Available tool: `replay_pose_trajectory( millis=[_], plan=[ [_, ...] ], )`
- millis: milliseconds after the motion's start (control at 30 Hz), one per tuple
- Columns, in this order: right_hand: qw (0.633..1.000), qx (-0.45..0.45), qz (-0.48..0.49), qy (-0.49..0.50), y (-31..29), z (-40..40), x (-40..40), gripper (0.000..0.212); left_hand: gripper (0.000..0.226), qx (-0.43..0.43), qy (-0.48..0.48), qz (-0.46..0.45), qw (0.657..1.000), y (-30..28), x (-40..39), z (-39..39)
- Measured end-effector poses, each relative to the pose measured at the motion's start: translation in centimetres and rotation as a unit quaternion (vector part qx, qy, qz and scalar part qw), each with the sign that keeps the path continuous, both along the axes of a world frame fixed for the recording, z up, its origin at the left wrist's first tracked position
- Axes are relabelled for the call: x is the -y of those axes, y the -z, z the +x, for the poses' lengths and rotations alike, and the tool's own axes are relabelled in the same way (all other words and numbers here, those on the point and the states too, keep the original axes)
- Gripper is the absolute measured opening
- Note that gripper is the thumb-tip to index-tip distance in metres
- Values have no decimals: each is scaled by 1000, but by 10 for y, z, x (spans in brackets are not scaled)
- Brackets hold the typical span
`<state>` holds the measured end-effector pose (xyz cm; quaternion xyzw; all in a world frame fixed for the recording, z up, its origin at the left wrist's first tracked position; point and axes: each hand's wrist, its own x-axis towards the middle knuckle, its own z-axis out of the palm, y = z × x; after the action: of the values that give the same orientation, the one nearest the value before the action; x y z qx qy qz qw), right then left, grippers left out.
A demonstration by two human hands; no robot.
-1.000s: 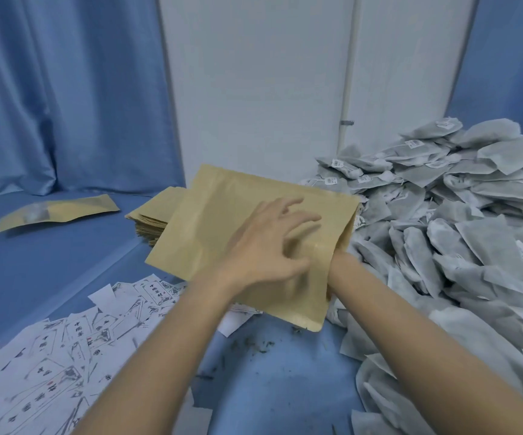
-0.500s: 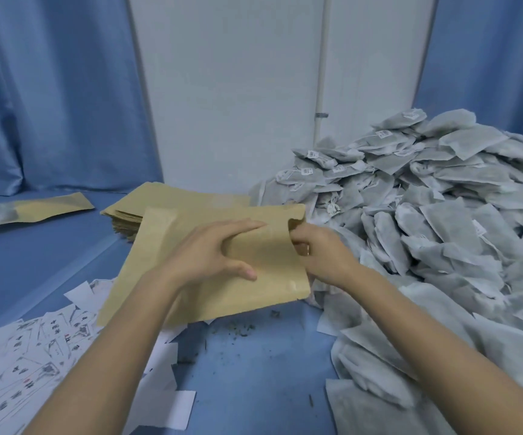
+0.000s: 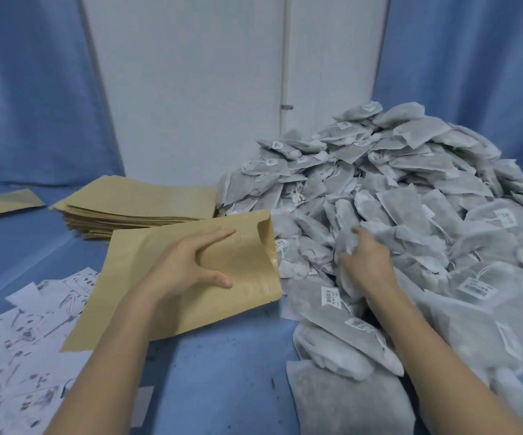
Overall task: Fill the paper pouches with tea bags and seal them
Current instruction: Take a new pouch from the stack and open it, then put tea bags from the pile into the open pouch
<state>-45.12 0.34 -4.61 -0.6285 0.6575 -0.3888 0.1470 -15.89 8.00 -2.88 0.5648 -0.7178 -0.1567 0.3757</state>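
My left hand [image 3: 188,266] holds a brown paper pouch [image 3: 147,277] just above the blue table, fingers on top and thumb at its near side. The pouch's mouth [image 3: 266,240] gapes open toward the right, facing the tea bags. My right hand [image 3: 364,259] reaches into the big heap of grey tea bags [image 3: 411,199] and its fingers curl around one tea bag [image 3: 346,243] at the heap's near left side.
A stack of flat brown pouches [image 3: 134,205] lies behind the held pouch. One pouch [image 3: 2,204] lies apart at far left. Printed white paper slips [image 3: 18,340] cover the table's near left. Loose tea bags [image 3: 348,387] spill along the near right. Blue curtains and a white wall stand behind.
My right hand has left the pouch's mouth and moved right into the tea bag heap, closing on a bag. My left hand keeps hold of the pouch.
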Motion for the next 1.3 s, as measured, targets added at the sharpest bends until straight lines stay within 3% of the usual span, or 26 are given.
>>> replay_pose_trajectory(
  millis=[67,167,267,367,467,500,567,633,733,867,933,1000,1100,1233,1300],
  plan=[
    [984,172,-50,-8,-4,-3,-7,50,87,-10,-1,-6,1000,1,0,-1],
    [915,390,-56,-90,-12,6,-17,57,88,-15,0,-8,1000,3,0,-2],
    [863,478,-49,-159,-16,26,-22,73,87,-21,2,-15,1000,4,0,-3],
    [845,501,-22,-186,-18,51,-30,59,86,-26,3,-19,999,2,-2,-4],
    [880,434,20,-192,-14,72,-36,55,85,-44,10,-22,999,-2,-4,-7],
    [906,375,30,-194,-14,77,-37,52,85,-47,14,-22,999,-4,-4,-9],
    [942,219,47,-252,-18,82,-37,26,84,-37,27,-21,999,-6,-4,-13],
    [933,59,97,-341,-27,80,-37,5,83,-26,42,-16,999,-8,-5,-15],
    [910,-54,134,-387,-36,70,-39,23,81,-26,54,-6,998,-7,-5,-15],
    [956,-129,10,-264,-42,36,-44,30,78,-31,40,-13,999,-7,-6,-10],
    [939,-209,103,-252,-49,12,-48,41,79,-31,36,-11,999,-8,-5,-8],
    [885,-292,241,-271,-52,-2,-54,54,82,-27,31,-4,999,-10,-4,-9],
    [849,-293,327,-294,-47,-5,-59,67,82,-16,33,2,999,-11,-2,-13],
    [867,-257,284,-319,-37,-7,-56,66,80,-12,50,8,999,-10,-1,-15],
    [898,-206,217,-321,-37,-13,-53,61,78,-10,55,9,998,-11,-2,-12]
  ],
)
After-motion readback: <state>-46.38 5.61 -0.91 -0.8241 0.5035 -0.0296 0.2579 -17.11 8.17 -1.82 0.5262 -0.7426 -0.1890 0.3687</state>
